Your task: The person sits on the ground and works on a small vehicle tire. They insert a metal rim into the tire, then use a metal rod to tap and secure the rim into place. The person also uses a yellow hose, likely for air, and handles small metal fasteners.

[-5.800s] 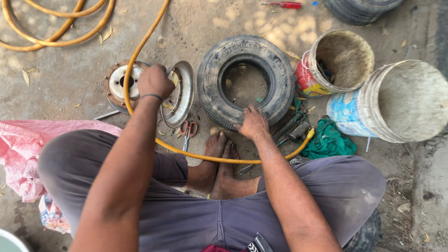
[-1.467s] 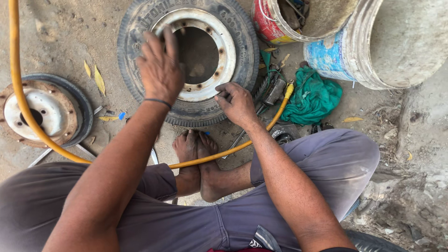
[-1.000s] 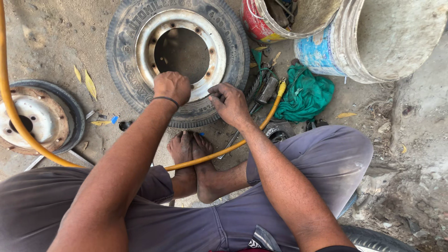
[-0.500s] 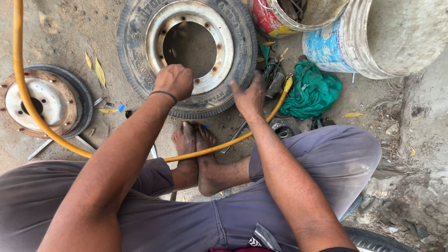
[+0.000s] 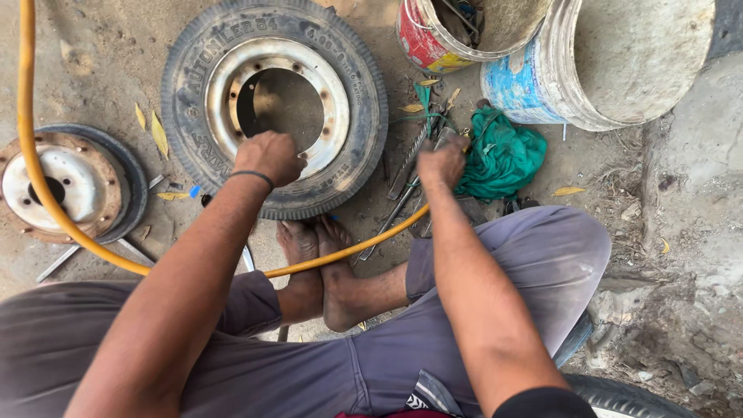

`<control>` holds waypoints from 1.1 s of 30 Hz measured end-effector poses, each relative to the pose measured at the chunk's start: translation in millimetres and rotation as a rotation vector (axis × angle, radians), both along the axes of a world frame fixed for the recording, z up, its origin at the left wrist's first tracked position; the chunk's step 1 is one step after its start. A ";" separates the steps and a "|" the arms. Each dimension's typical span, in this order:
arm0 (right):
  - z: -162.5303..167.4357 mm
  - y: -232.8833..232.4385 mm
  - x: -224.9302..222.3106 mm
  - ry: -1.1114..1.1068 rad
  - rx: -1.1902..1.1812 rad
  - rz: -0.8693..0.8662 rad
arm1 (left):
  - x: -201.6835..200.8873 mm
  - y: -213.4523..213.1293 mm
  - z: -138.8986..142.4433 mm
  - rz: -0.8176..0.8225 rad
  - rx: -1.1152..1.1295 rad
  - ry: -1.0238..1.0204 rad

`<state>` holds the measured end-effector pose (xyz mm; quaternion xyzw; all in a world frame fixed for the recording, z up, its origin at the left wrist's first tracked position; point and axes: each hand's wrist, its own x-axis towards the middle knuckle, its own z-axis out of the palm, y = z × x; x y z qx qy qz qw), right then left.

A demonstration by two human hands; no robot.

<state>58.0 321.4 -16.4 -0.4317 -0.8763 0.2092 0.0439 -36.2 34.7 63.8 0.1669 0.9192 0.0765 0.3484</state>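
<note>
Pressing my clenched left hand point(image 5: 269, 157) on the wheel rim point(image 5: 279, 101), my right hand point(image 5: 441, 161) grasping metal tools point(image 5: 402, 182) beside the tyre point(image 5: 364, 116).

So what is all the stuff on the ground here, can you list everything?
black rubber tyre with silver metal rim: one, top middle, flat on the ground
rusty round metal wheel disc: one, white and brown, far left
long yellow rubber hose: one, curves from top left, across the feet, to the tools
grey metal hand tools: several, right of the tyre
green crumpled cloth: one, beside the tools
red and yellow paint bucket: one, top, things inside
large white and blue bucket: one, top right
dry yellow leaves: a few, scattered
bare feet: two, below the tyre
left hand: one, on the rim's near edge
right hand: one, closed among the tools
</note>
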 end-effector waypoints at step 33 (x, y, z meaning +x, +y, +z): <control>293.4 -55.9 36.6 0.666 -0.782 0.278 | -9.9 -175.6 135.3 0.400 0.355 0.397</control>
